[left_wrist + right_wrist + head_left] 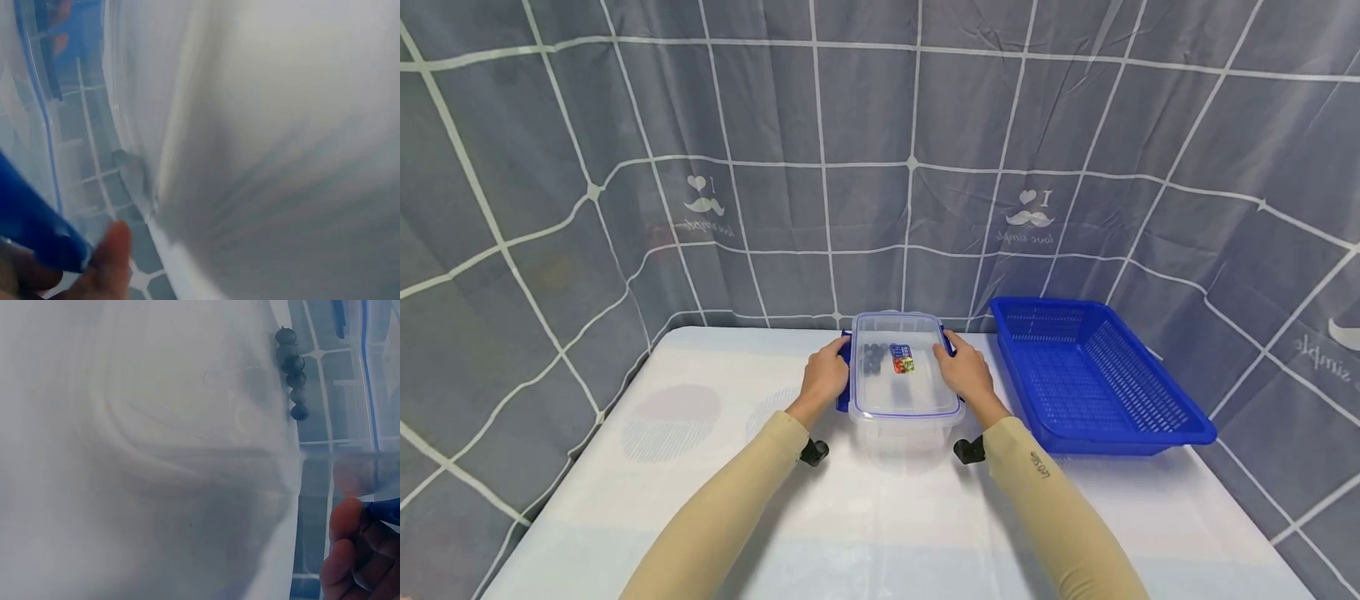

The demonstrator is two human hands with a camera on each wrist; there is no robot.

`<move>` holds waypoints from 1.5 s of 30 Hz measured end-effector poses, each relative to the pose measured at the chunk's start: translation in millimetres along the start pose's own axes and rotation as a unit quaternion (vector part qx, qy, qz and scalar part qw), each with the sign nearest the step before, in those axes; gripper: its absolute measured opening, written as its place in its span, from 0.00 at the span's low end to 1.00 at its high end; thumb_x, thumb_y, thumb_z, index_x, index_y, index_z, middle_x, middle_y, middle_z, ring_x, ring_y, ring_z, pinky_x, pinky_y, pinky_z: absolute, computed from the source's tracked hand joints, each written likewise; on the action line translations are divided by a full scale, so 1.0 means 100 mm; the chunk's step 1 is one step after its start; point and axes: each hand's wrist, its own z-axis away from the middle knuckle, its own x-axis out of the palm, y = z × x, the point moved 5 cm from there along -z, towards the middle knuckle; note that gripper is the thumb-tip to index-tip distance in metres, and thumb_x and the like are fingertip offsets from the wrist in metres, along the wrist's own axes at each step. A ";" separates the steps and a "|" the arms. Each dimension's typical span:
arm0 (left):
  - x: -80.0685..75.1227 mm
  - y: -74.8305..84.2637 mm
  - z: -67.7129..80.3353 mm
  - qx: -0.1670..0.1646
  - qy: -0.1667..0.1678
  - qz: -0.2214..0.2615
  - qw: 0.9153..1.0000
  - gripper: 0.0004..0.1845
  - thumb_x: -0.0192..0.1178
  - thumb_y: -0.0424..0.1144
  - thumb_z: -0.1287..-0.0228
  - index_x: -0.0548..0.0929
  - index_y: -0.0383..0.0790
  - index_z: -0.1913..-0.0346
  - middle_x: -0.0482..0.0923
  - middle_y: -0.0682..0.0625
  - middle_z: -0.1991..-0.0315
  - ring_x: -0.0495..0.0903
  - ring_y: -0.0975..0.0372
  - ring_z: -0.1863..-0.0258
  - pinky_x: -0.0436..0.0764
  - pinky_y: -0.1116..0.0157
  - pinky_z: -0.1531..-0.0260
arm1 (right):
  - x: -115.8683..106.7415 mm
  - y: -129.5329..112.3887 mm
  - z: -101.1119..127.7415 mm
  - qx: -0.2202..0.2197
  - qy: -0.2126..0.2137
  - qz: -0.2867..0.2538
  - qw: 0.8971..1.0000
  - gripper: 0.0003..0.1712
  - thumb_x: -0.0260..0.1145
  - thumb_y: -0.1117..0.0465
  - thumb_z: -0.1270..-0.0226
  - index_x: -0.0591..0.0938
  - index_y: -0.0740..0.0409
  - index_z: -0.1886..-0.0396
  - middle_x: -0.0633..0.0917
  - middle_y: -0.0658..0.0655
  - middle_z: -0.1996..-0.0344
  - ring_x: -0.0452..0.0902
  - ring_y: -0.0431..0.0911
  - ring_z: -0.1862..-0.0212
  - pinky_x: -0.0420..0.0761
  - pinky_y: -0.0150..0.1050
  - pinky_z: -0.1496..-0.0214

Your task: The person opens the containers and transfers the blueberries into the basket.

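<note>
A clear plastic food container (902, 437) with several dark blueberries (874, 358) inside sits toward the back of the white table. Its clear lid (880, 396), edged by a blue seal line and bearing a coloured label, lies on top. My left hand (825, 375) grips the blue latch (844, 392) on the left side; that latch (37, 219) is between finger and thumb in the left wrist view. On the opposite side, my right hand (967, 372) pinches the right blue latch (948, 340). Curled fingers (347, 519) touch this latch from below in the right wrist view.
To the right stands a blue perforated plastic basket (1045, 446), close to my right forearm. A grey curtain (865, 208) with white grid lines hangs behind the white table (700, 492) and along both sides.
</note>
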 end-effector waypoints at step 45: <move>0.17 0.28 0.05 0.021 -0.029 -0.030 0.999 0.32 0.48 0.50 0.26 0.64 0.46 0.23 0.68 0.40 0.28 0.70 0.43 0.31 0.70 0.42 0.36 | 0.04 0.30 -0.06 -0.019 -0.016 -0.161 0.987 0.28 0.44 0.51 0.16 0.70 0.55 0.25 0.73 0.63 0.29 0.69 0.61 0.30 0.66 0.55 0.27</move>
